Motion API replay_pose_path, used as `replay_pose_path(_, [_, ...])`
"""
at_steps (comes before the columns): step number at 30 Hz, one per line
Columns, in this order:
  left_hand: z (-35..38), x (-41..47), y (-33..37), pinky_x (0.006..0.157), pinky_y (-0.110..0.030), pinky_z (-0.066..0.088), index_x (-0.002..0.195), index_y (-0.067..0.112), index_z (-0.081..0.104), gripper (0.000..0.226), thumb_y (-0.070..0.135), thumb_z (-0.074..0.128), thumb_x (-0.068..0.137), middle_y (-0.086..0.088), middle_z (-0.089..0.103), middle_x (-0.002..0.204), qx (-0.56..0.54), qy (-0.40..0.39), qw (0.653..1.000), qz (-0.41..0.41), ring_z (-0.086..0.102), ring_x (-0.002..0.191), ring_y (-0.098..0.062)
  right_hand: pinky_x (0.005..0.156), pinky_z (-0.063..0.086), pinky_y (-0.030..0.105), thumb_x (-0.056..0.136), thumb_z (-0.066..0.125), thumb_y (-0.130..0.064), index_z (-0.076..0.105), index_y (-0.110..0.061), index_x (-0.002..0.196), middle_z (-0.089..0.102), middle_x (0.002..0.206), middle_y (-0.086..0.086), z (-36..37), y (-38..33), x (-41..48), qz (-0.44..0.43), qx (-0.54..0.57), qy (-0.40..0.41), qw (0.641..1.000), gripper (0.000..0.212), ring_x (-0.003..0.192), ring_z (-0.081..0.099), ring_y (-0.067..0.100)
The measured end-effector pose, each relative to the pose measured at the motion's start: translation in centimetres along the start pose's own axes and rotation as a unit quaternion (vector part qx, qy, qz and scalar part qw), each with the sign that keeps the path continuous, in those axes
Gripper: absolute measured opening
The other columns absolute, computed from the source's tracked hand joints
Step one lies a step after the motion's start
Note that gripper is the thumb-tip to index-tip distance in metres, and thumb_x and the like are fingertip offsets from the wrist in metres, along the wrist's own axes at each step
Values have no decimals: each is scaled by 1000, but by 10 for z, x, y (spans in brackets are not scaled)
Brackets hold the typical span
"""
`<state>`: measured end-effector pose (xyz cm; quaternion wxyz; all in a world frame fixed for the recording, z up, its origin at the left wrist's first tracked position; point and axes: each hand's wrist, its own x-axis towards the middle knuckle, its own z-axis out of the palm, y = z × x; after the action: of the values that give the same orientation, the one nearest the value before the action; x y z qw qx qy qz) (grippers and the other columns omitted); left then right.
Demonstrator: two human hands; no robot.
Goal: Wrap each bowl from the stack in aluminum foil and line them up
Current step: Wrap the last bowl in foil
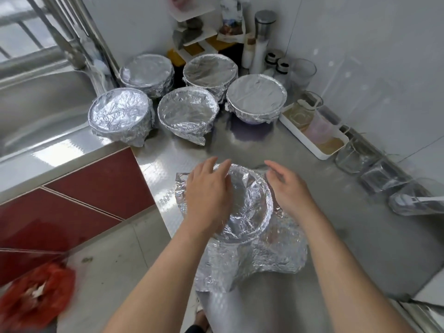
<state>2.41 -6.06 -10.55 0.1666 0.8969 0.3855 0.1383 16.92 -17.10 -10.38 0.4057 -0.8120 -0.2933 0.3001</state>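
Steel counter holds 6 foil-covered bowls, tray, glasses.

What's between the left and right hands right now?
Head view: the foil-covered bowl sits between the left hand and right hand, on the counter.

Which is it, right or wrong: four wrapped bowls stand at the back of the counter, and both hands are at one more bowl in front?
Wrong only in the count: the head view shows five wrapped bowls at the back of the counter, not four. The left hand and right hand are indeed at one more bowl in front.
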Motion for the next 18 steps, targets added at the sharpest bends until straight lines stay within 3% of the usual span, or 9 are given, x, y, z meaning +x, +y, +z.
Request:
replay_pose_path(7, [10,26,7,76,-40,50,106,17,73,21,22,54,97,-4,70,103,-32,-11,999,30,59,94,-29,101,37,22,101,45,-29,54,-15,136,57,137,1,15,1,19,4,-19,-36,999,39,126,52,15])
replay_pose_path(9, [13,25,4,74,-38,50,105,16,74,18,22,60,95,-4,71,99,-52,7,998,31,59,91,-29,99,41,29,101,45,-28,57,-11,133,61,131,4,17,0,19,7,-23,-39,999,38,114,57,18])
replay_pose_path(11, [18,22,3,73,-36,49,104,16,75,17,21,64,93,-4,70,96,-71,16,997,32,59,89,-29,92,47,39,101,45,-24,59,1,120,65,118,18,21,2,19,8,-21,-32,999,34,100,60,30])
replay_pose_path(13, [23,19,2,73,-32,45,107,18,75,18,21,66,92,-3,69,95,-87,21,995,32,57,88,-28,92,47,48,100,48,-20,57,8,113,62,112,26,24,3,18,13,-13,-30,999,32,104,57,38])
replay_pose_path(15, [25,17,2,72,-28,40,109,19,75,20,21,66,91,-2,68,96,-93,25,995,30,56,89,-26,98,46,46,99,51,-21,60,5,118,65,115,21,25,3,15,11,18,-40,999,34,110,59,33])
replay_pose_path(18, [26,16,1,72,-27,37,109,19,75,20,21,66,92,-1,67,95,-93,26,995,32,54,89,-24,103,43,32,99,54,-23,59,-6,130,63,122,1,26,2,14,30,74,-57,995,35,113,58,13])
